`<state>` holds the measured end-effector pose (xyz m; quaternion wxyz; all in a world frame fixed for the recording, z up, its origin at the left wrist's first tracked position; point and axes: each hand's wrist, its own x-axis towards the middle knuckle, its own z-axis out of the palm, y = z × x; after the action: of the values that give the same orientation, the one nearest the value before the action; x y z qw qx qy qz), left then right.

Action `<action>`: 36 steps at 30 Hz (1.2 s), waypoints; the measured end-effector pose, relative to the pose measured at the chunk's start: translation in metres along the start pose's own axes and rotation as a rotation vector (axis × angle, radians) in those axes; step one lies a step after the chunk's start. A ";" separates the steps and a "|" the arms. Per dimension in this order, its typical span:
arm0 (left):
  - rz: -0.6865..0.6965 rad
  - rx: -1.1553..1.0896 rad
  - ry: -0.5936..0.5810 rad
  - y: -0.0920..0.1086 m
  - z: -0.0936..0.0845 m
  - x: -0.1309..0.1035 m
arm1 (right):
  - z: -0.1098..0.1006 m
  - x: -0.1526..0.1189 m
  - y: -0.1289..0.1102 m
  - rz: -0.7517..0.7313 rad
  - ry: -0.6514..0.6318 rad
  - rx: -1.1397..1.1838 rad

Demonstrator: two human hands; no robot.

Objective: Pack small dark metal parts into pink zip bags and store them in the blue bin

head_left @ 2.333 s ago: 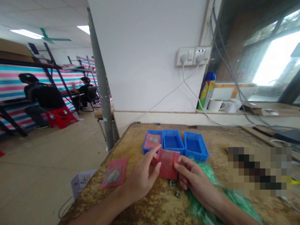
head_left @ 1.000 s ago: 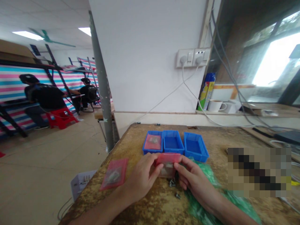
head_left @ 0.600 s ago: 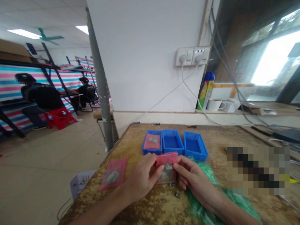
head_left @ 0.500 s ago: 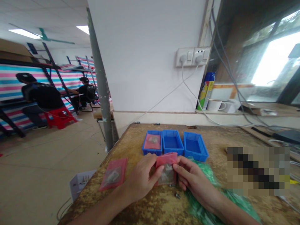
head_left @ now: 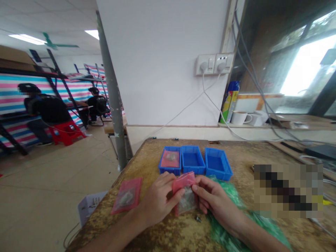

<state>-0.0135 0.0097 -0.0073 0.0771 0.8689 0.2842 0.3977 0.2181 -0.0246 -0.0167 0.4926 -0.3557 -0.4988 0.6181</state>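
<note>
Between my two hands is a pink-edged plastic bag [head_left: 187, 200], its top folded over and metal-grey contents dimly visible inside. My left hand [head_left: 164, 197] pinches its left side, thumb across the front. On the opposite side, my right hand [head_left: 210, 194] grips the bag with thumb and fingers. A small metal screw [head_left: 198, 219] lies on the wooden table just below the right fingers. To the left, a second pink bag [head_left: 127, 196] with grey parts lies flat. Beyond the hands stand a blue bin [head_left: 170, 170] holding another pink bag [head_left: 170, 159], a middle blue bin [head_left: 193, 157] and a right blue bin [head_left: 218, 163].
Green plastic wrapping [head_left: 233, 199] spreads under and beside my right forearm. A blurred-out patch covers something at the right. Against the wall stand a spray can [head_left: 230, 102] and a white mug [head_left: 240, 118]. Two people sit in the left background, one on a red stool [head_left: 64, 132].
The bag in my hands has tilted, its folded top now slanting down to the left and its bottom slightly lower. Both hands keep their hold.
</note>
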 end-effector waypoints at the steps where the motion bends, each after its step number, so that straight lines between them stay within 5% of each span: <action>1: 0.003 -0.004 0.002 0.000 0.000 0.000 | 0.001 0.000 -0.001 -0.001 -0.003 -0.005; 36: -0.010 -0.019 -0.009 0.000 0.002 0.001 | 0.003 0.001 -0.003 0.032 0.006 -0.018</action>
<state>-0.0118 0.0103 -0.0078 0.0885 0.8685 0.2846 0.3960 0.2156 -0.0245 -0.0133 0.4807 -0.3701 -0.4972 0.6203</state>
